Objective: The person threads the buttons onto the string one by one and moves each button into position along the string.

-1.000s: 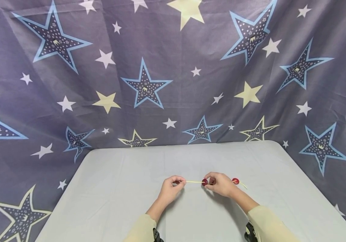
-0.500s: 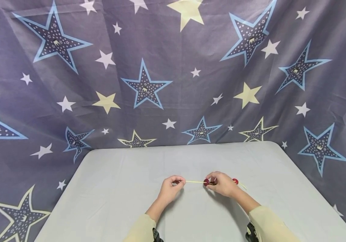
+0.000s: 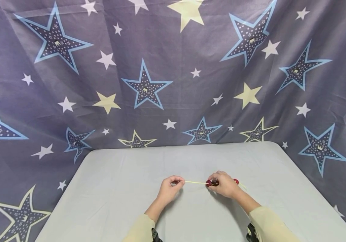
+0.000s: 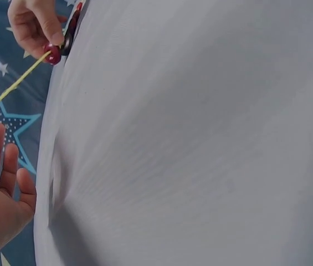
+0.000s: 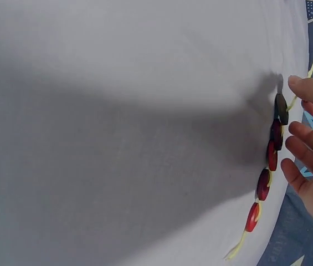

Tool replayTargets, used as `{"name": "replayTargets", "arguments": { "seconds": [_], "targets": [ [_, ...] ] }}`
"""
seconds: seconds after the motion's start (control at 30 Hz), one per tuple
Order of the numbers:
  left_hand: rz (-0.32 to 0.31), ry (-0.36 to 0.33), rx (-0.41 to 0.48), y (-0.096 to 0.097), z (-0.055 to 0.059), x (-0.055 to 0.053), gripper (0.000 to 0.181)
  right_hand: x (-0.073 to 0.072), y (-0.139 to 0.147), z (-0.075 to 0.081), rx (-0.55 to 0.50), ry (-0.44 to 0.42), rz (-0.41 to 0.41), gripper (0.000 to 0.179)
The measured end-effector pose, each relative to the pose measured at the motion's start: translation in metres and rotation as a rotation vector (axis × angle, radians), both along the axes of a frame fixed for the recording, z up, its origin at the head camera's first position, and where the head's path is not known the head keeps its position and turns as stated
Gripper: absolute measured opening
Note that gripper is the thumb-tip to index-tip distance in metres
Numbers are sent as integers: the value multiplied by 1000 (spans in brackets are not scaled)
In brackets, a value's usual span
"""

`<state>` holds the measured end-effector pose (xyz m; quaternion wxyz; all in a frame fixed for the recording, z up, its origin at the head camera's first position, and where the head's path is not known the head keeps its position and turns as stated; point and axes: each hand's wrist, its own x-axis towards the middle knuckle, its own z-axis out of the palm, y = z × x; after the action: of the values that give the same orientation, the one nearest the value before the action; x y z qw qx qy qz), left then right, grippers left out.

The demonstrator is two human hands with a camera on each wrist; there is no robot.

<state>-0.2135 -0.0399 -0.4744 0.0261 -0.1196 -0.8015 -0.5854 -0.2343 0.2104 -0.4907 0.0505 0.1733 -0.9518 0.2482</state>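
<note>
In the head view, the left hand (image 3: 168,193) pinches one end of a yellow string (image 3: 195,182) between thumb and fingertips. That string runs nearly taut to the right hand (image 3: 224,185), which pinches a dark red button (image 3: 208,183) threaded on it. Behind the pinched button, several red and dark buttons sit in a row on the same string; the right wrist view shows a dark one (image 5: 282,108) by the fingers and a bright red one (image 5: 252,216) near the tail. Part of the row is hidden by the right hand in the head view.
A pale cloth-covered table (image 3: 124,201) lies under both hands. Behind and beside it hangs a dark curtain (image 3: 179,84) printed with stars. The string's loose tail (image 5: 234,252) rests on the cloth beyond the last button.
The right hand has shifted slightly right with the pinched button, and the stretch of string between the hands has grown a little longer. The left hand has hardly moved.
</note>
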Motion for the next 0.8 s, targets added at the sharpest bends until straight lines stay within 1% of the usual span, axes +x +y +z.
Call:
{"name": "replayTargets", "arguments": {
  "seconds": [0.03, 0.07, 0.13, 0.2, 0.3, 0.43, 0.63, 0.8],
  "targets": [
    [-2, 0, -2, 0, 3, 2, 10, 0, 0, 0, 8, -1, -14, 25],
    [-1, -2, -7, 0, 3, 1, 10, 1, 0, 0, 14, -2, -26, 25],
    [5, 2, -8, -1, -6, -4, 11, 1, 0, 0, 20, -12, -48, 25],
    [9, -2, -7, -2, -18, -11, 10, 2, 1, -1, 23, -19, -58, 25],
    [11, -1, -4, -3, -33, -20, 12, 3, 4, -2, 31, -3, -51, 25],
    [-4, -5, -3, -5, -35, -21, 13, 2, 7, -4, 50, 20, -48, 25],
    [-13, -44, -18, -7, -34, -20, 11, 1, 9, -6, 79, 12, -58, 25],
    [-20, -31, -46, -7, -35, -21, 10, 2, 8, -6, 90, 18, -72, 25]
  ]
}}
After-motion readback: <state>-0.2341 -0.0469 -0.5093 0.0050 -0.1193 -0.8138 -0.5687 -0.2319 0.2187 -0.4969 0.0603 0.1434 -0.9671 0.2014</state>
